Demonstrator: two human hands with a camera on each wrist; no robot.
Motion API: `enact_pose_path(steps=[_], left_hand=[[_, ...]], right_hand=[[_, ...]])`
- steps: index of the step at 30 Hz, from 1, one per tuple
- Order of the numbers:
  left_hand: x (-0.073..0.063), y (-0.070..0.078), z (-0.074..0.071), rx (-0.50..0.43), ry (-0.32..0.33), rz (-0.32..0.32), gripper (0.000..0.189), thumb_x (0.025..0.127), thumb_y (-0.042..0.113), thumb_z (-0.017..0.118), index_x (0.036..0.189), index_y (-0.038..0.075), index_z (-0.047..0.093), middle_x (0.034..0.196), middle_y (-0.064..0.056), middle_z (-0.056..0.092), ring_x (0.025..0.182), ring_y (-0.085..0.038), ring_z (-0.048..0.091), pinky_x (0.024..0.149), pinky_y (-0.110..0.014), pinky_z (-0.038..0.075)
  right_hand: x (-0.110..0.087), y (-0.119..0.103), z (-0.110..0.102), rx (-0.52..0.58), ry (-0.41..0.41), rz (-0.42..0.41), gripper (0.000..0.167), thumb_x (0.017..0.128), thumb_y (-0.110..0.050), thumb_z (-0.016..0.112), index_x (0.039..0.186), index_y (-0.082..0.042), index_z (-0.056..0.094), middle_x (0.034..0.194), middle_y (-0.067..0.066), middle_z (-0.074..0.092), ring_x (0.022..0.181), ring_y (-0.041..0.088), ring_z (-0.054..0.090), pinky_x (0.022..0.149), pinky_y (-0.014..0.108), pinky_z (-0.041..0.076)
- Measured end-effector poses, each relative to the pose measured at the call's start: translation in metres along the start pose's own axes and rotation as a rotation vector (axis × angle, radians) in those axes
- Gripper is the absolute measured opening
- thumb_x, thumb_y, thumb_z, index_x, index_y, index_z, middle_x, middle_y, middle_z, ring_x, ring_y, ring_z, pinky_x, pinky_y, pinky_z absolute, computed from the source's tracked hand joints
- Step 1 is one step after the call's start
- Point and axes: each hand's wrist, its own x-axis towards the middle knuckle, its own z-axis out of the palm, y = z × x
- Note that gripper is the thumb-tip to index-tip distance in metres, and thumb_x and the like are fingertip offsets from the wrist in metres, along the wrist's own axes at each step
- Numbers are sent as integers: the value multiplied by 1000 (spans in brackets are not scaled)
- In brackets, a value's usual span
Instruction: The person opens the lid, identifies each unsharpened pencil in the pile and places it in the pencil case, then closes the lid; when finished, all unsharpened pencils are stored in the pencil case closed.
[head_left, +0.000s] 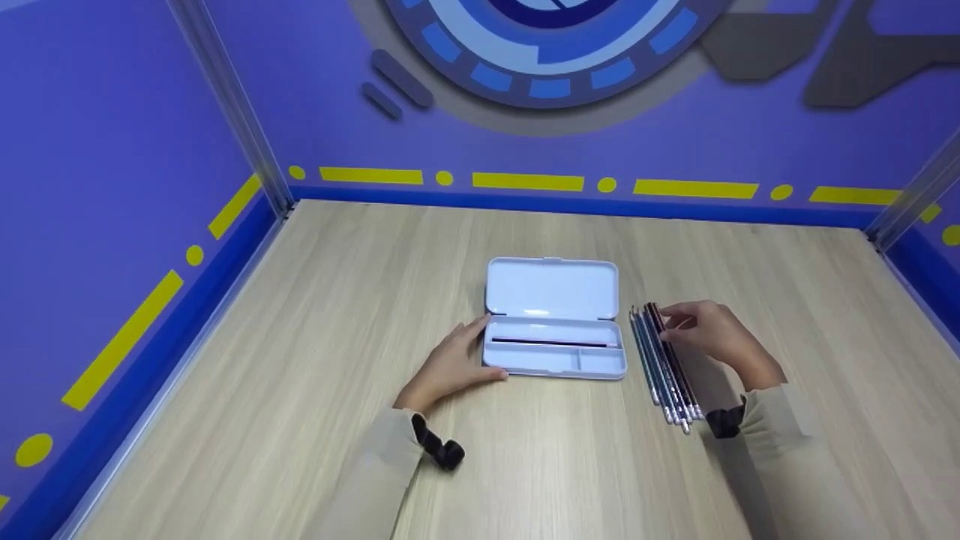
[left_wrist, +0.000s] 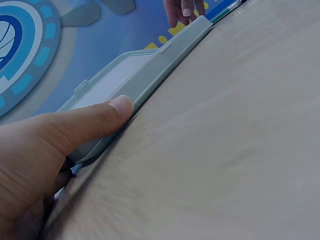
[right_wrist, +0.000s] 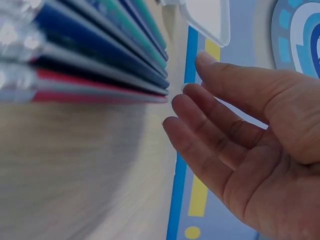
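Note:
A white pencil case [head_left: 534, 358] lies on the table with its lid [head_left: 552, 289] raised at the back. One dark pencil [head_left: 555, 343] lies lengthwise inside it. My left hand [head_left: 451, 366] holds the case by its left end, the thumb [left_wrist: 107, 116] against the front wall and the other fingers at the side, partly hidden. Right of the case lies a row of several pencils [head_left: 664, 367], blue, green, black and red, their metal-capped ends toward me. Beside their far ends is my right hand [right_wrist: 245, 130], fingers loosely bent and spread from the thumb, holding nothing.
The case has a long front compartment and a small one [head_left: 600, 360] at its right. A wood-grain table [head_left: 360, 300] is bordered by blue printed panels [head_left: 525, 150] at the back and sides. Each wrist wears a black strap [head_left: 439, 444].

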Motion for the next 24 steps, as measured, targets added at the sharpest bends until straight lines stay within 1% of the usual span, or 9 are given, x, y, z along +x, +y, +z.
enact_pose_path(steps=[5,8,12,16,20,24], left_hand=[[0,-1,0,5,-1,0,99,72,47,81,152,19,31,156,-7,33,145,-40,21,118,-51,23],[0,-1,0,2,-1,6,99,72,47,81,152,18,31,156,-8,33,145,-40,22,118,-51,23],[0,-1,0,-3,-2,10,99,72,46,81,152,17,31,156,-8,33,144,-40,23,117,-52,24],[0,-1,0,0,-1,8,99,72,47,81,152,19,31,156,-7,33,144,-39,24,117,-52,25],[0,-1,0,-1,2,13,98,72,47,81,152,18,31,156,-7,33,144,-40,24,117,-53,25],[0,0,-1,-4,3,18,98,71,45,82,151,18,32,155,-8,34,144,-38,25,117,-51,25]], right_hand=[[-2,6,0,4,-52,36,46,88,-11,67,127,10,56,106,25,67,95,30,64,79,41,55],[-2,10,0,8,-74,60,47,88,-12,68,127,10,55,106,25,66,93,28,64,78,41,55],[-3,14,1,2,-98,91,49,87,-13,69,127,11,55,108,26,66,94,29,64,79,43,54],[-4,18,2,-1,-110,117,51,86,-16,70,127,11,55,109,27,64,96,31,63,80,44,54],[-5,21,2,-1,-102,117,50,85,-16,71,125,11,57,105,25,65,91,27,61,75,37,53],[-7,21,1,10,-98,134,45,85,-13,70,122,10,59,102,22,65,88,24,59,72,31,50]])
